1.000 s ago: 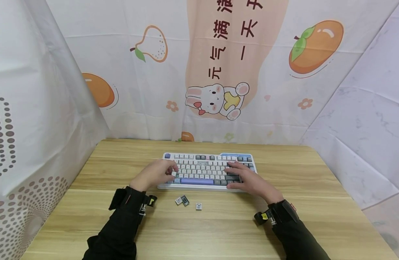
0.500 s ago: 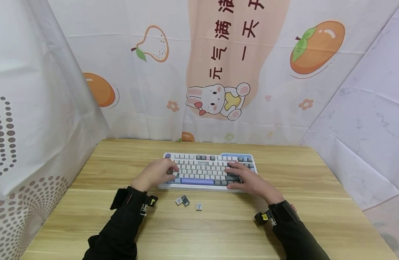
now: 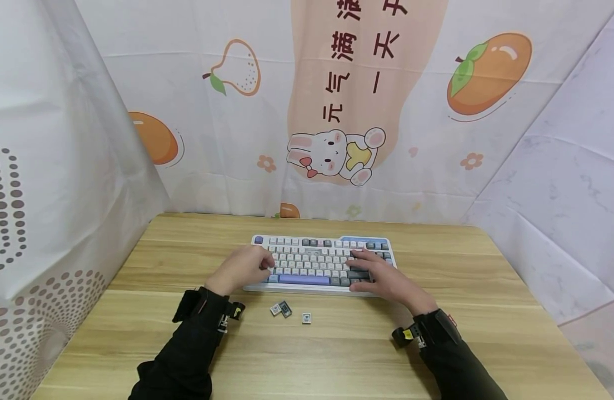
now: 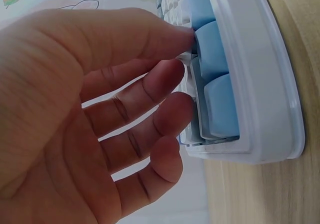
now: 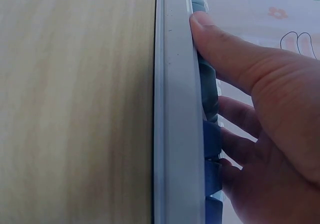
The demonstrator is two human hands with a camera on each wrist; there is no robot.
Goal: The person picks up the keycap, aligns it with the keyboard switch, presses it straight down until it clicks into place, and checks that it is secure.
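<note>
**Wood-grain tabletop [image 3: 357, 361] bears a white keyboard [image 3: 312, 258] toward its far side**

Pale fabric [image 3: 216, 189] rises behind, printed with orange fruit, flowers, upright-turned characters and a cartoon rabbit [image 3: 332, 153] (lying on its side, as it happens). More pale sheeting hangs at left and right.

On the tabletop, the keyboard has white, grey and blue keys and a long purple bar [image 3: 304, 279] along its near row. The person's left hand [image 3: 243, 268] is at the keyboard's near left corner, thumb and fingers bent, the thumb tip touching or just beside a blue key [image 4: 212, 49]. I cannot tell whether that grip pinches anything, since the thumb hides the spot. The right hand [image 3: 385, 278] lies over the right end of the keys with its grip relaxed and fingers spread, the thumb at the near rim.

Near the viewer, two small square pieces [image 3: 285, 309] lie touching; a third piece [image 3: 307, 318] sits apart to their right. Black sleeves [image 3: 181, 350] cover both forearms.
</note>
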